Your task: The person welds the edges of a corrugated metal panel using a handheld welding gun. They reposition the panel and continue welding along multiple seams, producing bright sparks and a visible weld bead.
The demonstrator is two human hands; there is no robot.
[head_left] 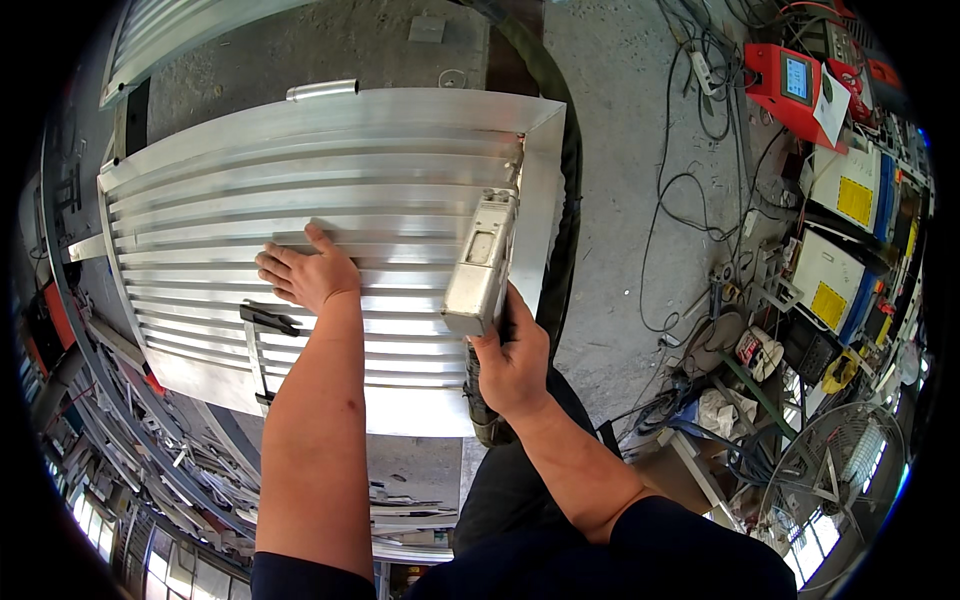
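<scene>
A silvery aluminium louvred panel (545,150), with a flat frame around rows of slats, lies in front of me. My left hand (315,272) rests on the middle slats, fingers spread and holding nothing. At the panel's right side my right hand (515,355) grips a boxy off-white welding gun (480,262). Its narrow nozzle end points away from me, along the line where the slat ends meet the right frame bar. Whether the tip touches the metal I cannot tell. A clamp with black handles (268,320) sits on the panel, left of my left forearm.
A short metal tube (322,90) lies at the panel's far edge. A thick dark hose (572,190) curves along its right side. Cables (700,215) run over the grey floor towards a red machine with a screen (790,85). A fan (830,480) stands lower right; metal profiles crowd the left.
</scene>
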